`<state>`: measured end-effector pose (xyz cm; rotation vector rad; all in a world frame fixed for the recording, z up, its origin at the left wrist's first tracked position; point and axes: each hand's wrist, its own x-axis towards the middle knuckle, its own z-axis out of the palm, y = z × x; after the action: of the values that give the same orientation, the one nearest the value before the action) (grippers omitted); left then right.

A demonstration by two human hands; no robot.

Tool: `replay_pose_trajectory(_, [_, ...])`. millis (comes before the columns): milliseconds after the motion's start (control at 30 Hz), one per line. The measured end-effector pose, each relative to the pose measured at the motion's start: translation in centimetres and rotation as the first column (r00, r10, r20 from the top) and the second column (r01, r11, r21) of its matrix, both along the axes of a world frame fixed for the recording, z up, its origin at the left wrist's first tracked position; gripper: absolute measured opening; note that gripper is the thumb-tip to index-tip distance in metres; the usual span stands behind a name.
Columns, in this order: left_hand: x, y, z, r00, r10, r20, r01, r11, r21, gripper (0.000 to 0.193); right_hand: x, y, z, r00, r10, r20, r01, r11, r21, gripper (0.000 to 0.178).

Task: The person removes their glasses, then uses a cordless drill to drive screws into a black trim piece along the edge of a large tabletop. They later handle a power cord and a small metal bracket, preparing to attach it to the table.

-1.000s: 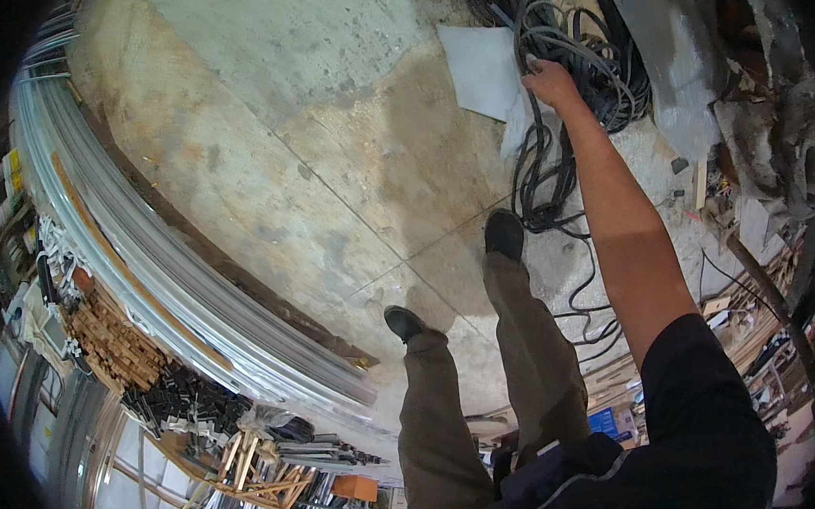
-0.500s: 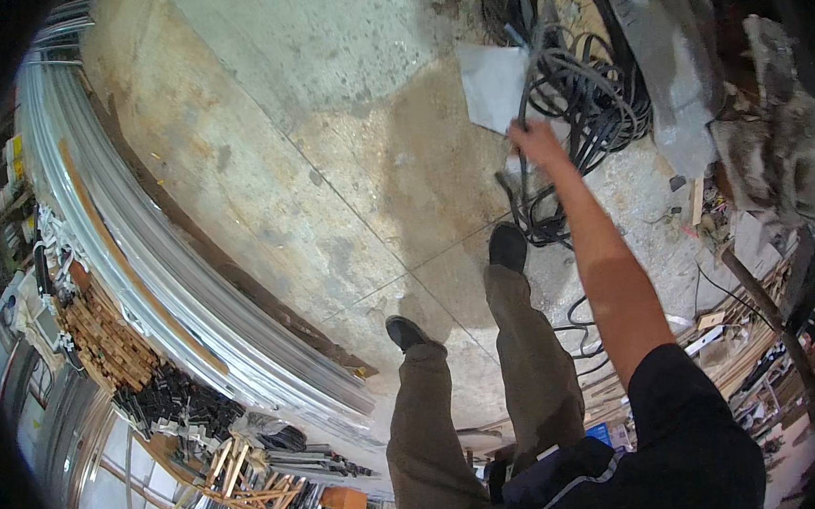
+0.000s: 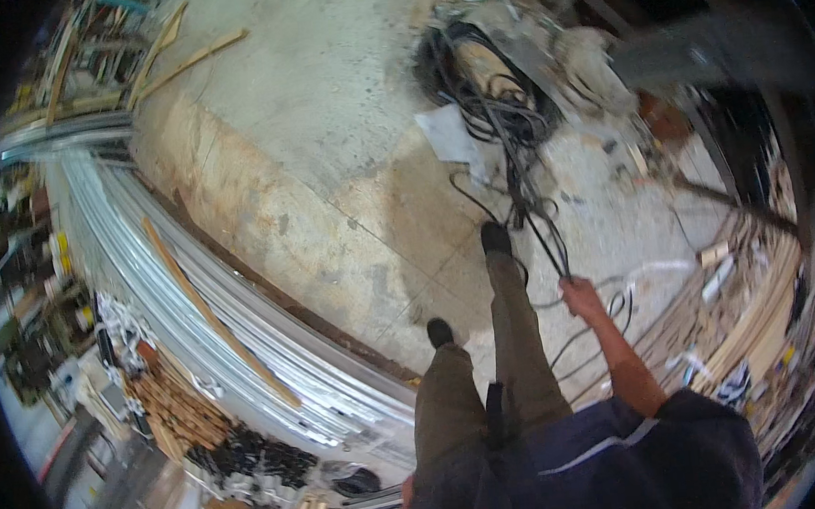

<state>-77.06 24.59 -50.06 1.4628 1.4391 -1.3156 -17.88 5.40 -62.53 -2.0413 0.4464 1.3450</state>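
My right hand point(image 3: 580, 296) is closed around a strand of black cable point(image 3: 546, 244), held to the right of my legs. The strand runs taut from my fist up to a tangled coil point(image 3: 540, 115) on the concrete floor ahead of me. Looser loops hang and lie below and beside my hand. A white sheet point(image 3: 451, 134) rests on the floor against the coil's left side. At my left hip only a sliver of skin shows, probably my left hand point(image 3: 407, 493); its fingers are hidden.
Long silvery metal profiles point(image 3: 230, 311) lie stacked along my left, a wooden strip point(image 3: 208, 304) on top. Short wood pieces point(image 3: 173, 407) sit beyond them. To the right are long wooden strips point(image 3: 752, 309) and a dark beam point(image 3: 717, 53). My shoes stand between.
My right hand has drawn the cable back toward my body, stretching the strand out from the coil. My view has shifted, showing more of the far floor and the dark beam on the right.
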Motion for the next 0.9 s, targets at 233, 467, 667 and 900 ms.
replay_pose_trajectory(233, [2.7, 11.8, -1.0, 0.853, -0.316, 0.414, 0.223, 0.940, 0.257, 0.033, -8.6, -3.2, 21.4, 0.610, -0.786, -0.099, 0.726, 0.505, 0.468, 0.018])
replay_pose_trajectory(467, [24.3, 9.6, 9.6, 0.323, -0.421, 0.848, 0.394, 0.874, 0.284, 0.061, -26.4, 0.1, 43.5, 0.529, -0.683, -0.504, 0.628, -0.084, 0.774, 0.024])
replay_pose_trajectory(667, [28.9, -3.9, 17.1, -0.212, -0.456, 0.864, 0.555, 0.671, 0.491, 0.063, -40.7, -8.2, 51.0, 0.546, -0.699, -0.462, 0.490, -0.182, 0.853, 0.034])
replay_pose_trajectory(900, [21.6, -12.8, 10.1, -0.368, -0.327, 0.870, 0.764, 0.427, 0.483, 0.027, -53.2, -21.3, 56.8, 0.477, -0.761, -0.439, 0.112, -0.443, 0.889, 0.045])
